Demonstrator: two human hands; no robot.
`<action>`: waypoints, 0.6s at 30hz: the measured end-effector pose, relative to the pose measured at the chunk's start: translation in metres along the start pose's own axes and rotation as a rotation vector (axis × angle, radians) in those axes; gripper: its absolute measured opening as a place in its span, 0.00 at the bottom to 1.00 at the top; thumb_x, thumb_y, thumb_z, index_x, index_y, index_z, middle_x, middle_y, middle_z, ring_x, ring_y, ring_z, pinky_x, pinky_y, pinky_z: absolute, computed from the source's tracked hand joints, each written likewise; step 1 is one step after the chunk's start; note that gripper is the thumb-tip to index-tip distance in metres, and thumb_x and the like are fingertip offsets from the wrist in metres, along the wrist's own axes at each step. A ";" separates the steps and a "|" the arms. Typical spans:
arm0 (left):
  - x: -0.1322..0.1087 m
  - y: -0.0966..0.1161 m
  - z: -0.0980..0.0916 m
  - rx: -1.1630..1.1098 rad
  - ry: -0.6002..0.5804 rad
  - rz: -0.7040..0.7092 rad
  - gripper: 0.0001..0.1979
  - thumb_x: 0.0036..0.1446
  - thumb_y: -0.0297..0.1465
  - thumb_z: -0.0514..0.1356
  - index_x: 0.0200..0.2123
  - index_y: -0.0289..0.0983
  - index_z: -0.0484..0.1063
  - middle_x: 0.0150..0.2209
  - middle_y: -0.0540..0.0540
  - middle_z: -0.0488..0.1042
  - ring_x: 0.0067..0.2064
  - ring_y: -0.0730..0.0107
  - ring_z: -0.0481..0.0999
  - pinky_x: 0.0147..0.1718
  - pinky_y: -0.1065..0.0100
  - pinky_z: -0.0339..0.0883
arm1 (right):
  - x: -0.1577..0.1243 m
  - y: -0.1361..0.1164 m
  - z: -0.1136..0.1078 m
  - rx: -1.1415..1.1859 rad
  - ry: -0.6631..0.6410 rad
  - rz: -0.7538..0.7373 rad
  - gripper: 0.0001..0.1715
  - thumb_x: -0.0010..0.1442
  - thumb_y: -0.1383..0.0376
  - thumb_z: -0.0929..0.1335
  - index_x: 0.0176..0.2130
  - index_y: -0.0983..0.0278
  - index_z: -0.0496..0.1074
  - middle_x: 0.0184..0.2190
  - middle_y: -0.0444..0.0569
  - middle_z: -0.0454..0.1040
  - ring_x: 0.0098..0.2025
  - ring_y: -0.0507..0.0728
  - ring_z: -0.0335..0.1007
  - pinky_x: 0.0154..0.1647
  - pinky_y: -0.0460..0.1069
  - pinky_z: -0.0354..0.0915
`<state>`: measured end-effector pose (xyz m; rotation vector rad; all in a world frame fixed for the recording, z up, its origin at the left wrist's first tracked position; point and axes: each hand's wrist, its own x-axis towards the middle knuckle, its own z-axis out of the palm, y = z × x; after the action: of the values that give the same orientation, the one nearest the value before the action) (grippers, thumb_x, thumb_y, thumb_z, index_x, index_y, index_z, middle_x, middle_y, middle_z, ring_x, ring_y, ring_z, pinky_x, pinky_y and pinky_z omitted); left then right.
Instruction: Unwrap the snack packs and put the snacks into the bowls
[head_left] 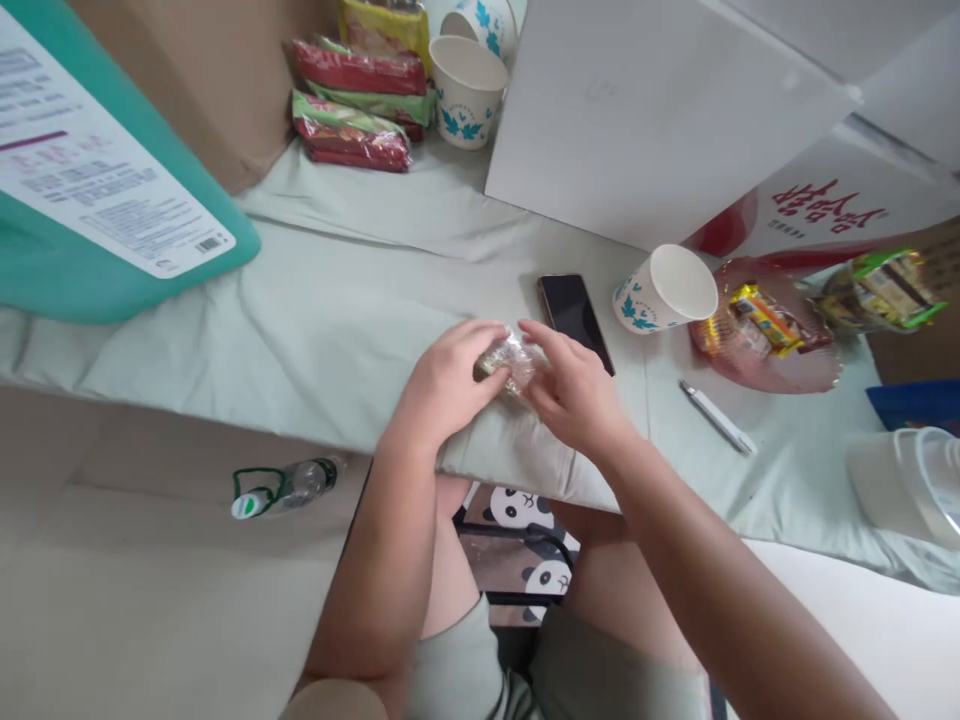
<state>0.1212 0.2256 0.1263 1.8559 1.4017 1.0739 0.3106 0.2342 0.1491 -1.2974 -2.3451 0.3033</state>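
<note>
A small packet in clear, shiny plastic wrap [513,358] is between my hands near the table's front edge; what is inside is hard to make out. My left hand [448,385] curls round its left side, thumb across the front. On the other side, my right hand [576,392] is closed with its fingers on the wrap, partly hiding it. Just behind my right hand lies a dark smartphone [576,312]. A paper cup with blue leaves [666,290] stands to the right of the phone, and a white pen-shaped tool [718,417] lies in front of the cup.
A pink dish [814,372] with wrapped snacks is at the right, near white plastic tubs [885,485]. White boxes [600,110] stand behind. Red snack packs [356,135] and more cups are at the back. A large teal container [142,265] stands left; a bottle [300,484] is below the table.
</note>
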 end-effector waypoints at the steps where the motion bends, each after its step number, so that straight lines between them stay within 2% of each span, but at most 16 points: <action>1: 0.000 -0.001 0.001 -0.001 -0.010 -0.003 0.16 0.59 0.25 0.65 0.51 0.38 0.77 0.56 0.42 0.79 0.58 0.58 0.78 0.60 0.58 0.71 | 0.002 0.000 0.002 -0.029 -0.020 0.001 0.30 0.56 0.73 0.63 0.57 0.64 0.73 0.44 0.55 0.78 0.43 0.61 0.75 0.43 0.55 0.70; 3: 0.001 -0.002 0.002 -0.016 -0.002 -0.001 0.10 0.59 0.25 0.65 0.45 0.38 0.79 0.53 0.43 0.80 0.55 0.60 0.79 0.56 0.60 0.72 | 0.001 0.001 0.003 -0.087 -0.001 0.005 0.21 0.58 0.72 0.63 0.48 0.63 0.77 0.34 0.51 0.74 0.35 0.59 0.70 0.37 0.53 0.66; 5: 0.002 -0.003 0.000 -0.034 0.005 -0.003 0.04 0.59 0.25 0.66 0.37 0.38 0.79 0.51 0.44 0.81 0.51 0.62 0.80 0.53 0.62 0.73 | -0.005 0.004 0.001 -0.112 0.050 0.002 0.13 0.58 0.72 0.63 0.37 0.62 0.76 0.28 0.48 0.70 0.32 0.58 0.66 0.34 0.52 0.62; 8: 0.002 -0.004 -0.004 -0.034 0.016 -0.013 0.05 0.60 0.24 0.64 0.31 0.38 0.75 0.45 0.45 0.81 0.45 0.64 0.80 0.47 0.63 0.72 | -0.021 0.007 -0.009 -0.073 0.120 0.034 0.11 0.56 0.74 0.63 0.28 0.61 0.70 0.25 0.45 0.67 0.30 0.56 0.63 0.32 0.51 0.59; 10: 0.002 -0.004 -0.005 -0.022 0.040 -0.020 0.06 0.62 0.25 0.61 0.31 0.38 0.74 0.41 0.46 0.80 0.42 0.64 0.79 0.43 0.63 0.72 | -0.036 0.010 -0.016 -0.054 0.183 0.074 0.11 0.56 0.75 0.64 0.28 0.61 0.70 0.26 0.45 0.67 0.32 0.55 0.64 0.34 0.51 0.60; 13: 0.003 -0.004 -0.002 -0.006 0.115 -0.045 0.07 0.62 0.25 0.59 0.31 0.38 0.72 0.37 0.45 0.79 0.40 0.65 0.78 0.40 0.64 0.70 | -0.067 0.019 -0.025 -0.147 0.256 0.127 0.11 0.59 0.74 0.65 0.29 0.61 0.72 0.30 0.46 0.70 0.37 0.57 0.67 0.43 0.54 0.61; 18: 0.005 -0.003 0.007 -0.060 0.341 -0.198 0.06 0.60 0.26 0.57 0.30 0.38 0.69 0.34 0.46 0.77 0.34 0.69 0.76 0.39 0.65 0.71 | -0.114 0.041 -0.038 -0.266 0.209 0.213 0.11 0.60 0.71 0.65 0.31 0.60 0.76 0.34 0.49 0.73 0.42 0.61 0.68 0.48 0.58 0.62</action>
<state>0.1266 0.2316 0.1219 1.5031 1.6833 1.3575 0.4116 0.1593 0.1355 -1.6236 -2.1265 -0.0829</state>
